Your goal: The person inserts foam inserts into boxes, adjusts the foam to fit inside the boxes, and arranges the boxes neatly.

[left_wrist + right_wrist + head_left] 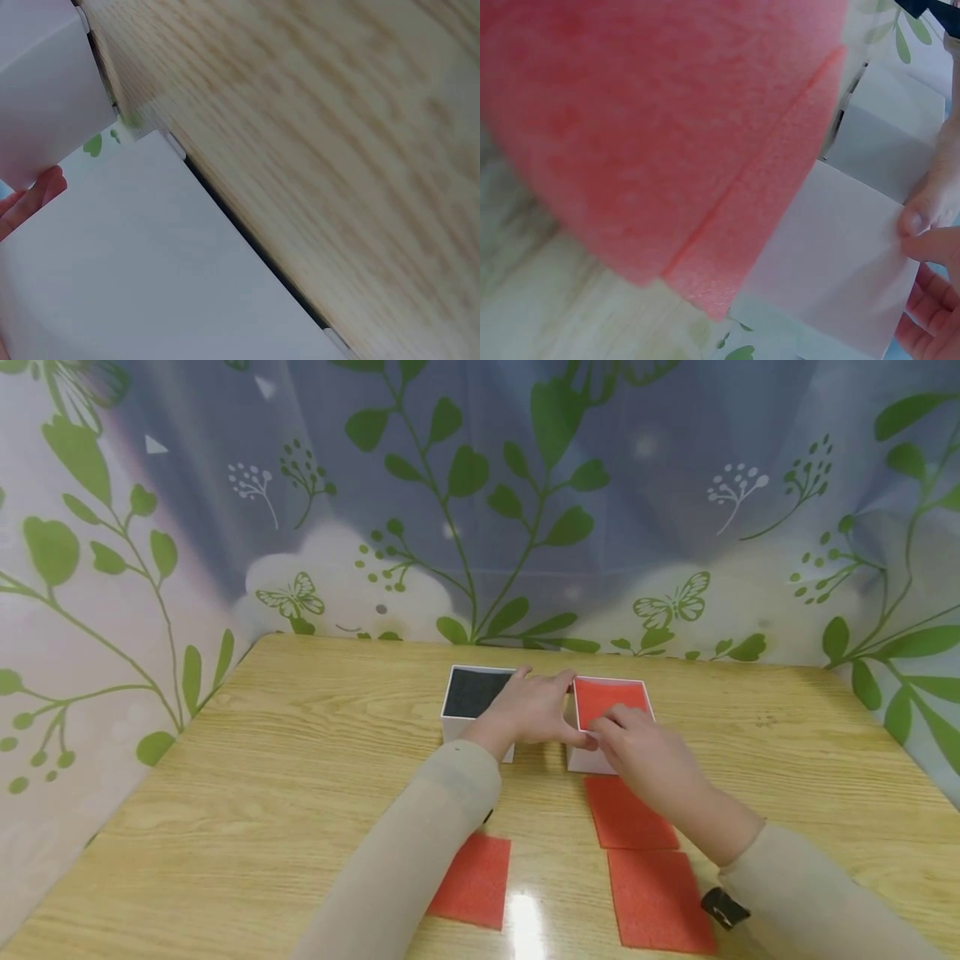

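Observation:
Two white open-topped boxes stand side by side. The left box shows black cloth at its top, and the right box shows red cloth. My left hand reaches between them and holds the right box's left side, thumb at the near corner. My right hand has its fingers curled over the same box's near rim and pinches it; its fingertips are partly hidden. In the left wrist view, a fingertip touches a box corner. The right wrist view shows both thumbs close together at the rim.
Two red cloth squares, a far one and a nearer one, lie in front of the right box. Another red square lies partly under the left forearm. The wooden table ends at a patterned curtain.

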`<state>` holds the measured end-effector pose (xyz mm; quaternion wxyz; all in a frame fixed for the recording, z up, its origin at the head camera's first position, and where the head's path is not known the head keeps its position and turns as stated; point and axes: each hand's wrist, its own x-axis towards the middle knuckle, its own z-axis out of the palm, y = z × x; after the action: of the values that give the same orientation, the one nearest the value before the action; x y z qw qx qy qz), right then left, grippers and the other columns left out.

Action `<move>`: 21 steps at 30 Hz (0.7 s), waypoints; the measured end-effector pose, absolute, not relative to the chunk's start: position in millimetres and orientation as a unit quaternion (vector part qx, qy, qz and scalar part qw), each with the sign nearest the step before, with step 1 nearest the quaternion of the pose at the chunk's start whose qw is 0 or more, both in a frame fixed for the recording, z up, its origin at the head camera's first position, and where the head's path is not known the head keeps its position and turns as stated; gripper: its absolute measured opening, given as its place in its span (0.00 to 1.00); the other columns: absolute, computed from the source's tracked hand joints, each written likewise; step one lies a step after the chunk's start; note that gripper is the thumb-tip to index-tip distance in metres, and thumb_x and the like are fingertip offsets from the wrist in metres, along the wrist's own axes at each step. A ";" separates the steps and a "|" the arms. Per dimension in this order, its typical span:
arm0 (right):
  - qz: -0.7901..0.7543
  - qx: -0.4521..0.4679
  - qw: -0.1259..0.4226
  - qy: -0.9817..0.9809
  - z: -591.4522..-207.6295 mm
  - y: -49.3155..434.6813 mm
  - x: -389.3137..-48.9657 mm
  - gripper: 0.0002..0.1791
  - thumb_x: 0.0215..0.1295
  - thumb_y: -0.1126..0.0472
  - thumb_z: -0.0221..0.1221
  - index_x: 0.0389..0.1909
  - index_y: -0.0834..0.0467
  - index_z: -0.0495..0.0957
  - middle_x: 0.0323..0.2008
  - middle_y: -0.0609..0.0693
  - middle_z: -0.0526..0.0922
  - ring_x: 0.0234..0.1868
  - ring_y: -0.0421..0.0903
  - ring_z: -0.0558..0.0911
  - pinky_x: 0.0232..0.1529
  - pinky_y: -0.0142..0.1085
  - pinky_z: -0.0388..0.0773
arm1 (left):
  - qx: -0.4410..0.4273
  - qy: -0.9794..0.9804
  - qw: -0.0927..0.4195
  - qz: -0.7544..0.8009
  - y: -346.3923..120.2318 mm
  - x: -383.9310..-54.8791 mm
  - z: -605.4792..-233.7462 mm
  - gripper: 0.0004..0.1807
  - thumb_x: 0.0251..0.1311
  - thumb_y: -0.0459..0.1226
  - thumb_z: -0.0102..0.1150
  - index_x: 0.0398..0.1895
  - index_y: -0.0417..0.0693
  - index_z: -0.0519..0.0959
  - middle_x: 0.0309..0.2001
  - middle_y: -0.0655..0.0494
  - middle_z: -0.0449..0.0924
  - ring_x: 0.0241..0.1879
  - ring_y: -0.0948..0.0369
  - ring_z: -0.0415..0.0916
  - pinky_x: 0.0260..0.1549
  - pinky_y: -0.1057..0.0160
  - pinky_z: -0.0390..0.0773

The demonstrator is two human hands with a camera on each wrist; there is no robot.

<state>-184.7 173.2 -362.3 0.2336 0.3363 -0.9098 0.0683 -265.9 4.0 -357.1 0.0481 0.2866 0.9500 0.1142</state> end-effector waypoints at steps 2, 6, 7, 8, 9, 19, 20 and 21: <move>0.073 0.334 0.234 -0.910 -362.8 172.8 -185.5 0.13 0.48 0.72 0.67 0.35 0.60 0.79 0.32 0.51 0.74 0.33 0.47 0.74 0.22 0.35 0.76 | 0.288 0.950 0.046 0.114 4.2 -266.1 -357.0 0.55 0.42 0.69 0.58 0.70 0.49 0.55 0.56 0.64 0.74 0.54 0.66 0.71 0.66 0.51 0.43; 0.083 0.331 0.229 -0.912 -363.1 172.9 -187.2 0.13 0.49 0.72 0.66 0.37 0.61 0.79 0.33 0.52 0.74 0.33 0.47 0.74 0.24 0.37 0.76 | 0.290 0.949 0.047 0.112 4.4 -266.6 -356.3 0.56 0.42 0.69 0.58 0.70 0.49 0.55 0.56 0.64 0.73 0.54 0.66 0.71 0.66 0.51 0.42; 0.086 0.329 0.225 -0.913 -363.0 173.0 -187.5 0.13 0.49 0.73 0.65 0.38 0.61 0.79 0.34 0.52 0.74 0.33 0.48 0.74 0.25 0.38 0.76 | 0.290 0.949 0.047 0.112 4.3 -266.8 -356.0 0.56 0.42 0.69 0.58 0.70 0.49 0.55 0.56 0.64 0.74 0.54 0.66 0.71 0.66 0.51 0.42; 0.088 0.329 0.221 -0.914 -362.9 173.1 -187.9 0.14 0.49 0.73 0.65 0.38 0.61 0.79 0.34 0.52 0.74 0.33 0.48 0.74 0.26 0.39 0.76 | 0.290 0.950 0.047 0.111 4.0 -267.0 -355.8 0.56 0.42 0.69 0.57 0.71 0.49 0.54 0.56 0.64 0.74 0.53 0.66 0.72 0.66 0.51 0.42; 0.091 0.328 0.216 -0.915 -362.6 173.1 -188.2 0.14 0.49 0.73 0.64 0.39 0.61 0.79 0.34 0.52 0.74 0.34 0.48 0.74 0.26 0.39 0.77 | 0.289 0.950 0.046 0.111 3.8 -267.4 -355.7 0.56 0.42 0.69 0.57 0.71 0.49 0.54 0.55 0.64 0.74 0.53 0.66 0.72 0.66 0.51 0.42; 0.054 0.327 0.132 -0.934 -358.0 173.0 -194.7 0.27 0.52 0.70 0.62 0.56 0.69 0.71 0.53 0.62 0.74 0.53 0.58 0.74 0.48 0.50 0.74 | 0.294 0.948 0.046 0.116 2.9 -268.3 -358.1 0.57 0.41 0.70 0.57 0.71 0.48 0.55 0.55 0.63 0.75 0.53 0.64 0.72 0.66 0.50 0.42; 0.045 0.326 0.120 -0.937 -358.1 173.4 -195.9 0.29 0.53 0.69 0.61 0.58 0.70 0.69 0.56 0.63 0.72 0.56 0.59 0.72 0.52 0.51 0.72 | 0.295 0.948 0.046 0.115 3.2 -267.9 -358.0 0.57 0.41 0.70 0.57 0.71 0.48 0.55 0.56 0.62 0.75 0.54 0.64 0.72 0.66 0.50 0.42; 0.038 0.326 0.109 -0.938 -358.5 173.7 -197.1 0.31 0.53 0.69 0.60 0.60 0.70 0.67 0.58 0.63 0.70 0.58 0.60 0.70 0.55 0.52 0.69 | 0.295 0.947 0.047 0.114 3.5 -267.5 -357.8 0.57 0.42 0.70 0.57 0.71 0.48 0.55 0.57 0.62 0.74 0.55 0.64 0.71 0.66 0.50 0.42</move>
<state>-197.1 173.7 -358.5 0.1093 0.3260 -0.9383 0.0378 -267.5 3.5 -357.8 0.0466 0.2951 0.9474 0.1143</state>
